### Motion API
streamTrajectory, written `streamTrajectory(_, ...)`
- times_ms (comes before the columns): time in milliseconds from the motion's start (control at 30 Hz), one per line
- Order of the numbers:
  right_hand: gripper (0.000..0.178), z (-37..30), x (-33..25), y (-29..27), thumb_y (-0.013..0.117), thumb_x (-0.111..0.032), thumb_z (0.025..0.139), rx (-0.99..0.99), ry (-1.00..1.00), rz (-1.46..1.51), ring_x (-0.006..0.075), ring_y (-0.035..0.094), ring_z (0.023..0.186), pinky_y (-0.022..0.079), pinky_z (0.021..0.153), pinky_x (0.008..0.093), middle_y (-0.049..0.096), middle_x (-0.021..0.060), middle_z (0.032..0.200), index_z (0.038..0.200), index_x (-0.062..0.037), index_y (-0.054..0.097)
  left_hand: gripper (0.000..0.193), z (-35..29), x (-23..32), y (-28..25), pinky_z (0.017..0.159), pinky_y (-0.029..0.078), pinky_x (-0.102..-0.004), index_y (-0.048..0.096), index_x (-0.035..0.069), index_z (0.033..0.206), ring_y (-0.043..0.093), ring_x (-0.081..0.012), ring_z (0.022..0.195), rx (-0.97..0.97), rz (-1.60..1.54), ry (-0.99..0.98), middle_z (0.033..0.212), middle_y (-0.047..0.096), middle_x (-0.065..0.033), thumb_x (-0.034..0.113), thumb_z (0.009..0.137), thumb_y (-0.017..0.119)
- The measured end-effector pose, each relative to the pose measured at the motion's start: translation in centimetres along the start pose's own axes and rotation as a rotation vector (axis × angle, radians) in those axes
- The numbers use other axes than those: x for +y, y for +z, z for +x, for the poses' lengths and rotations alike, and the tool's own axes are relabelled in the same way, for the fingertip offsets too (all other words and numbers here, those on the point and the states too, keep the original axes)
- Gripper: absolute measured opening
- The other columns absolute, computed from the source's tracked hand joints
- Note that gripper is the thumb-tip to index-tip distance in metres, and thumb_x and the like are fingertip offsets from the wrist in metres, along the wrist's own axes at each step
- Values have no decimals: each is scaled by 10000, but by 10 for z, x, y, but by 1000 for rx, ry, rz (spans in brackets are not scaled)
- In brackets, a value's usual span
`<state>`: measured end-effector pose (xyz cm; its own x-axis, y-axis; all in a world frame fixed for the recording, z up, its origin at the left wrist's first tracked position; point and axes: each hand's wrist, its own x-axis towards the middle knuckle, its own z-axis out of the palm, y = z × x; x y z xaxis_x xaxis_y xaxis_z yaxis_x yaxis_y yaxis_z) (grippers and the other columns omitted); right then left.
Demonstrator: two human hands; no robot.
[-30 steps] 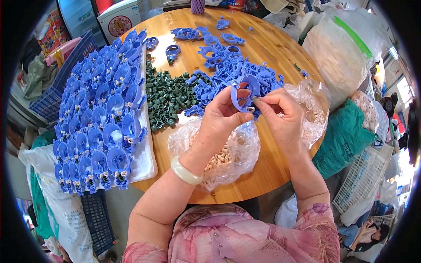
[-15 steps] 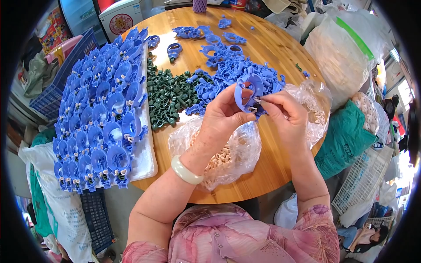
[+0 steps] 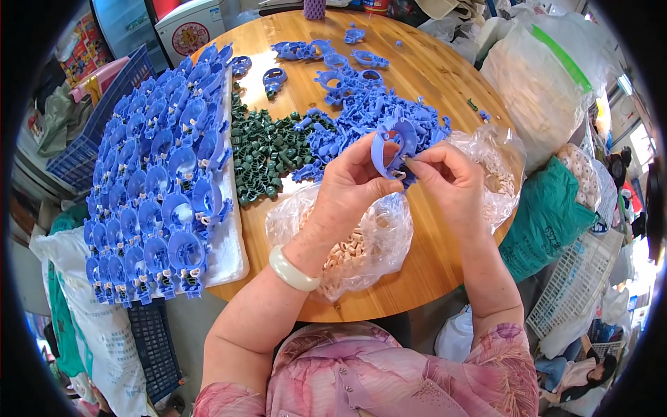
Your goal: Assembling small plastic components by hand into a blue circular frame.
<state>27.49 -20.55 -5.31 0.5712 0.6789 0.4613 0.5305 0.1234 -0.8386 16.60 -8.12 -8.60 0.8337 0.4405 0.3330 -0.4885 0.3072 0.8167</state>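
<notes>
Between thumb and fingers, my left hand [image 3: 353, 171] grips a blue ring-shaped plastic part [image 3: 381, 154], raised above the table. My right hand [image 3: 451, 174] is pinched against the part's right lower edge; a small pale piece partly shows at the fingertips, too hidden to name. Below the hands lies a clear plastic bag [image 3: 389, 243] of small beige pieces [image 3: 345, 251]. Behind the held part spreads a heap of small blue plastic pieces [image 3: 389, 110], beside a pile of dark green pieces [image 3: 271, 149].
On the left, a white foam board [image 3: 229, 243] carries rows of blue ring-shaped assemblies [image 3: 158, 177]. A second clear bag [image 3: 501, 167] of beige pieces lies at the right table edge. Loose blue parts [image 3: 333, 62] sit farther back on the round wooden table [image 3: 438, 76]. Full sacks [image 3: 538, 83] stand beyond it.
My right fingertips have shifted slightly and closed in over the pale piece at the blue part's edge. My left hand keeps its grip, almost unmoved.
</notes>
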Motion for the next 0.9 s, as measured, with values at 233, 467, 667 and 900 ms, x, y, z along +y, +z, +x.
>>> streamTrajectory(233, 223, 27, -11, -21, 638, -211, 845, -99, 262, 171, 42, 474, 549, 345, 481, 171, 567, -16, 772, 948, -18, 591, 418, 3, 4, -4, 789, 509, -290, 500, 13, 1191, 590, -153, 948, -169, -289, -210, 1089, 593, -73, 66, 802, 644)
streamTrajectory(467, 207, 32, 15, -25, 621, -235, 855, -400, 480, 625, 45, 513, 531, 435, 461, 185, 603, 12, 797, 952, -62, 562, 250, 6, -2, -15, 690, 482, -232, 534, 68, 1059, 578, -95, 834, -55, -301, -360, 944, 595, -21, 177, 853, 625)
streamTrajectory(667, 180, 32, 35, -23, 615, -249, 863, -272, 525, 761, 43, 517, 531, 467, 468, 200, 590, 4, 752, 890, -83, 549, 326, 5, 2, -6, 809, 471, -306, 544, -3, 1062, 586, -212, 912, 216, 658, 380, 970, 590, -92, 72, 772, 673)
streamTrajectory(900, 173, 30, 45, -23, 596, -256, 876, -255, 547, 833, 49, 528, 542, 480, 486, 214, 600, -4, 750, 890, -89, 551, 527, 2, 15, 13, 961, 388, -457, 579, 35, 1101, 534, -294, 1039, -234, 1237, 707, 1113, 552, -107, 78, 599, 733)
